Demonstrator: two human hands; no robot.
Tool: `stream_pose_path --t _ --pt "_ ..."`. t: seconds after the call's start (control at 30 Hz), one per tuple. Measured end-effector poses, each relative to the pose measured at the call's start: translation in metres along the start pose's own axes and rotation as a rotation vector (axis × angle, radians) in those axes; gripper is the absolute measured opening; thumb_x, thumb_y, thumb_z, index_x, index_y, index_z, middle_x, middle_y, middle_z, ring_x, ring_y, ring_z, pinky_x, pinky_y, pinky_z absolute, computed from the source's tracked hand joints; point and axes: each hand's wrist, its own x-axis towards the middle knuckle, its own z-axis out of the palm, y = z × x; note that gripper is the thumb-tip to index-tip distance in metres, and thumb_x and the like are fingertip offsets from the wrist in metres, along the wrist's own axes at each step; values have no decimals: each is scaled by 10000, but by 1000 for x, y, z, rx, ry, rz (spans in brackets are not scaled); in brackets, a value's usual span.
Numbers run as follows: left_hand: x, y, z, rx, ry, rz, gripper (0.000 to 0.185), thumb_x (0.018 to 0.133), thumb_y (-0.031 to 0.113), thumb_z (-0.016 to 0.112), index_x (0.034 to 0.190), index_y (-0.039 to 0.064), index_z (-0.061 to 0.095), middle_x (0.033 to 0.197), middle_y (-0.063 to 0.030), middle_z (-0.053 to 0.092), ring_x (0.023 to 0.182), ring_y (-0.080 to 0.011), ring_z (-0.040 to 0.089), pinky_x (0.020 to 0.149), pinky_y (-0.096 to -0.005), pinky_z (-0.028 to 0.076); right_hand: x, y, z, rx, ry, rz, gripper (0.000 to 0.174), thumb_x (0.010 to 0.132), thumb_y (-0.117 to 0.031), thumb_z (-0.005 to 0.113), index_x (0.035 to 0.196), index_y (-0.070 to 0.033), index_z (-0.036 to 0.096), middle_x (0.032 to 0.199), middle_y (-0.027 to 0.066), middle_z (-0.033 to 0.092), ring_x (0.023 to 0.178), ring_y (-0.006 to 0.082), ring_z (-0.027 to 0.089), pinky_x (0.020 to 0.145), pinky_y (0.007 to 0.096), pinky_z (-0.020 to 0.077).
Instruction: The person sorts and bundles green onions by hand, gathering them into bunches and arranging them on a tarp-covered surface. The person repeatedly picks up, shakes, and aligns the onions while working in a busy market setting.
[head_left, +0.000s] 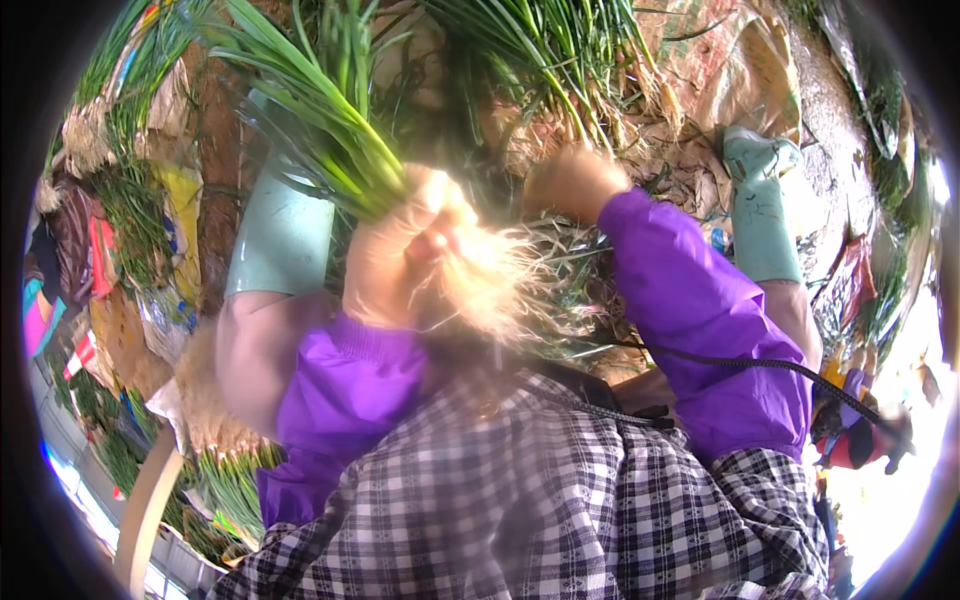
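Note:
My left hand (386, 259) is closed around a bunch of green onions (349, 139). Their long leaves point up and to the left, and a tuft of pale stringy roots (495, 281) sticks out below the fist. My right hand (576, 184), blurred, is at the root end of a heap of green onions (559, 64) lying before me. Its fingers look curled, but whether stems are inside them is hidden. Purple sleeves (682, 285) cover both forearms.
Pale green boots (281, 232) stand either side of the heap, with leaf scraps (577, 262) between them. Woven sacking (720, 67) lies at upper right. More rooted bunches (225, 420) lie at left. A black cord (757, 364) crosses my right arm. Another person (855, 420) is at far right.

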Motion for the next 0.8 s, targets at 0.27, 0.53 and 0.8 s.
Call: stream_pose_path --t 0.27,0.53,0.8 --pt "19 -16 -5 248 192 -230 88 851 72 638 890 15 585 1182 -171 613 761 -186 671 601 -248 539 54 32 -72 351 290 66 284 894 -338 610 1032 -100 682 914 75 691 746 117 639 715 305 555" --pt "3 -26 17 -33 276 -337 89 823 17 627 902 2 588 765 -94 637 611 -161 604 541 -234 485 -24 -10 -11 379 618 -73 188 923 -235 558 902 -110 696 888 89 679 666 166 640 636 288 549" --pt "20 -28 -13 -42 154 -319 218 818 32 604 1030 10 558 826 -41 557 701 -153 534 622 -286 454 42 101 -11 175 483 352 320 856 -369 612 1030 -108 677 1035 155 649 935 238 645 843 371 517"
